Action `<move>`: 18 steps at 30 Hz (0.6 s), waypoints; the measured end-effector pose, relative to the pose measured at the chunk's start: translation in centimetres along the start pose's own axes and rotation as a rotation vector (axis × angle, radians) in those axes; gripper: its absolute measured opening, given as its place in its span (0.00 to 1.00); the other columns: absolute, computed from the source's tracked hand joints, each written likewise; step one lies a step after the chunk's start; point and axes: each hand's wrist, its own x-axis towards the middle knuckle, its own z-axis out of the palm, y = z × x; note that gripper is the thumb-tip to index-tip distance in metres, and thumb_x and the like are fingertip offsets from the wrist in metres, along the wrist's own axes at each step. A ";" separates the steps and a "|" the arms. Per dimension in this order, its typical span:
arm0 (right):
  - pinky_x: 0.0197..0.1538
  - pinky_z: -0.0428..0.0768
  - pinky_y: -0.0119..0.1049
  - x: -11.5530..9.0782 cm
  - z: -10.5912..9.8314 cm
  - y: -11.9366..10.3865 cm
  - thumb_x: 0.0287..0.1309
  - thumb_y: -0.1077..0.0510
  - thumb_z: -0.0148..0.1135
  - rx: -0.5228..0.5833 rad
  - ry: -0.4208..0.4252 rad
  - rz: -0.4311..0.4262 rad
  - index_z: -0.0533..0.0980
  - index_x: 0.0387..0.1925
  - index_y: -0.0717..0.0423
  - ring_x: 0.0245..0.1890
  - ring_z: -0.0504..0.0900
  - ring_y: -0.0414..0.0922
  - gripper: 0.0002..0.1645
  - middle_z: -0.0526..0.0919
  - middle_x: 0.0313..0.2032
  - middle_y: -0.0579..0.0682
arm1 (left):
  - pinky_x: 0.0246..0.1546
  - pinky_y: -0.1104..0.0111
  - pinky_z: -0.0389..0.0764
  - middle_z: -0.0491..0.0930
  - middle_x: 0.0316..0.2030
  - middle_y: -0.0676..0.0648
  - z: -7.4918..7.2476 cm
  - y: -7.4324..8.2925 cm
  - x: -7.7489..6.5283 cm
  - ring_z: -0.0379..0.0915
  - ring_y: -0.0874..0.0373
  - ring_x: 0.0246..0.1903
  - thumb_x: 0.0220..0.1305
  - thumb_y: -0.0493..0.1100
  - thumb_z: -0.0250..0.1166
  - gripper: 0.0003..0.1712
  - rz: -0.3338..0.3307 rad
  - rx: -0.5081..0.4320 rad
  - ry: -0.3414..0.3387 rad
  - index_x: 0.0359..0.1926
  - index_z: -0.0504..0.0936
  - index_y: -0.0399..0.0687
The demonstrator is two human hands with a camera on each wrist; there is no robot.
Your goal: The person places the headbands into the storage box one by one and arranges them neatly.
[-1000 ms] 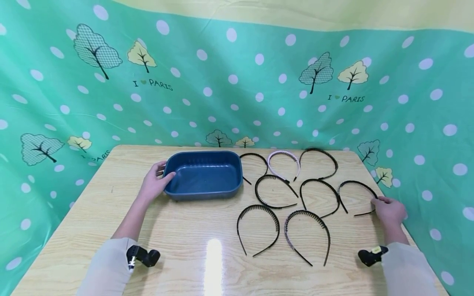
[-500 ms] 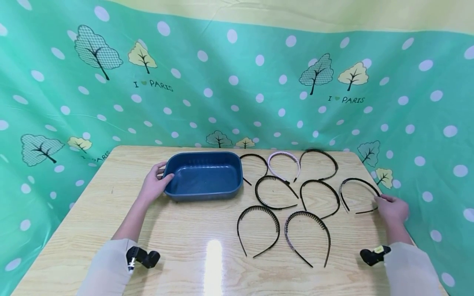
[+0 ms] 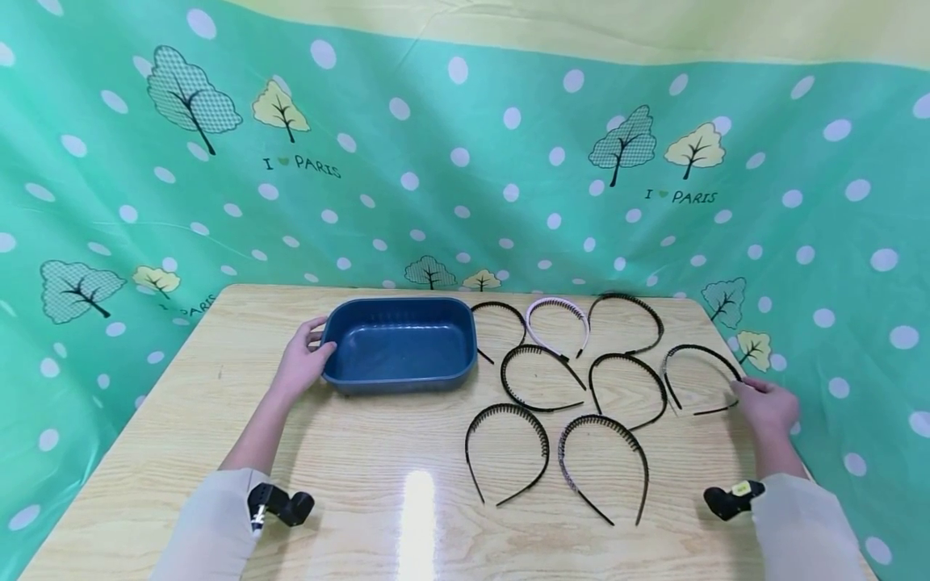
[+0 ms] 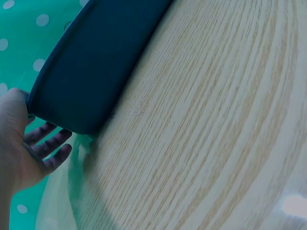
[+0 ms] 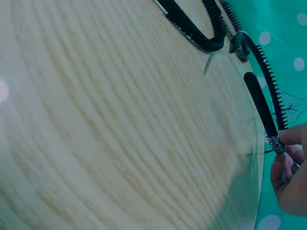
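A blue rectangular plastic basin (image 3: 400, 386) stands toward the back left of the wooden table. My left hand (image 3: 301, 359) holds its left end, thumb over the rim and fingers against the outside wall; the left wrist view shows those fingers (image 4: 56, 143) spread below the rim. At the right edge, my right hand (image 3: 768, 406) pinches a black toothed headband (image 3: 701, 349) by its right side, between thumb and fingers. In the right wrist view this headband (image 5: 261, 103) is tilted, with a glittery band beside the fingertips. It appears slightly raised above the table.
Several other headbands lie flat between basin and right hand: a lilac one (image 3: 556, 300) at the back, black ones (image 3: 626, 355) around it, and two (image 3: 506, 406) (image 3: 603, 416) nearer the front. A green polka-dot curtain (image 3: 465, 161) hangs behind the table (image 3: 349, 484).
The pinched headband has risen a little off the table and shifted slightly, with my right hand moving up with it. My left hand and the basin have stayed in place.
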 end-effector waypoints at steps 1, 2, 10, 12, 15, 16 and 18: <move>0.35 0.67 0.29 0.1 0.0 0.0 0.61 0.45 0.53 0.012 -0.006 0.007 0.67 0.62 0.61 0.59 0.64 0.55 0.34 0.64 0.64 0.63 | 0.50 0.52 0.74 0.67 0.60 0.30 0.0 0.0 0.0 0.68 0.37 0.54 0.68 0.40 0.50 0.31 -0.002 -0.004 0.002 0.70 0.55 0.44; 0.35 0.67 0.29 0.1 0.0 0.0 0.61 0.45 0.53 0.021 -0.011 0.014 0.67 0.63 0.61 0.58 0.65 0.55 0.34 0.64 0.64 0.62 | 0.50 0.54 0.74 0.67 0.60 0.30 0.0 0.0 0.0 0.68 0.37 0.54 0.68 0.40 0.50 0.31 -0.005 -0.007 0.002 0.70 0.55 0.44; 0.32 0.70 0.28 0.5 0.0 -0.1 0.60 0.45 0.54 0.032 -0.021 0.032 0.67 0.63 0.59 0.48 0.69 0.50 0.33 0.67 0.61 0.61 | 0.48 0.58 0.74 0.67 0.60 0.30 -0.1 0.2 -0.1 0.68 0.38 0.53 0.68 0.39 0.50 0.31 -0.010 -0.007 0.001 0.70 0.55 0.44; 0.32 0.70 0.28 0.4 0.2 -0.1 0.60 0.45 0.53 0.032 -0.026 0.027 0.67 0.63 0.58 0.51 0.69 0.51 0.34 0.66 0.63 0.60 | 0.48 0.57 0.74 0.67 0.60 0.30 0.0 0.2 -0.1 0.68 0.38 0.53 0.68 0.40 0.50 0.31 -0.012 -0.007 -0.001 0.70 0.55 0.45; 0.34 0.70 0.29 0.3 0.4 -0.3 0.61 0.45 0.52 0.026 -0.034 0.019 0.66 0.64 0.59 0.54 0.67 0.53 0.34 0.65 0.63 0.60 | 0.49 0.56 0.74 0.67 0.60 0.31 0.0 0.3 -0.1 0.68 0.39 0.54 0.68 0.40 0.50 0.31 -0.019 -0.007 -0.001 0.70 0.55 0.45; 0.34 0.70 0.29 0.3 0.5 -0.4 0.61 0.45 0.52 0.021 -0.033 0.012 0.66 0.64 0.59 0.55 0.67 0.53 0.34 0.66 0.63 0.61 | 0.49 0.56 0.74 0.67 0.60 0.31 0.1 0.3 -0.1 0.68 0.39 0.54 0.68 0.40 0.50 0.31 -0.021 -0.009 -0.001 0.70 0.55 0.45; 0.34 0.70 0.30 0.2 0.5 -0.6 0.61 0.45 0.52 0.010 -0.033 0.000 0.66 0.63 0.60 0.56 0.67 0.54 0.34 0.66 0.62 0.61 | 0.49 0.56 0.74 0.67 0.60 0.31 0.1 0.3 -0.1 0.68 0.39 0.54 0.68 0.40 0.50 0.31 -0.023 -0.012 -0.001 0.70 0.55 0.45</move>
